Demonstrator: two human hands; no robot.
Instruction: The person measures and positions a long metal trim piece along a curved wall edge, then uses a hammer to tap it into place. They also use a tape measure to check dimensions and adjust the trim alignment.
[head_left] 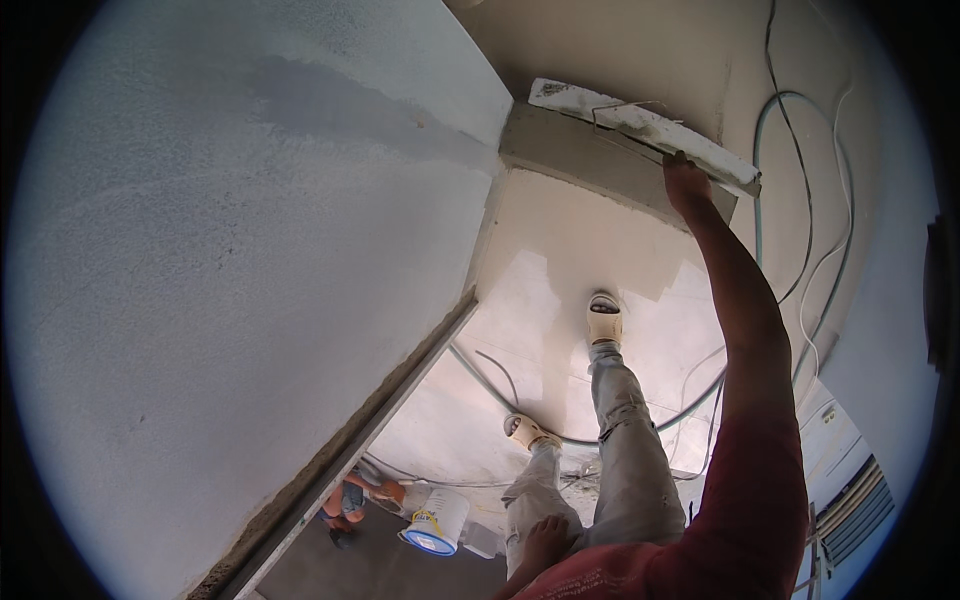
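Note:
My right hand, arm stretched far forward, is closed at the near edge of a long straightedge smeared with white plaster. A thin bent wire crosses that straightedge. Just on the near side lies a grey block-like band, running from the wall corner toward my right wrist. On my left thigh rests my left hand, fingers spread over the trouser cloth and nothing visible in them.
A large grey-white wall fills the left, with a rough edge. My sandalled feet stand on a patchy pale floor. A hose and cables trail around. Beyond the wall are a bucket and another person.

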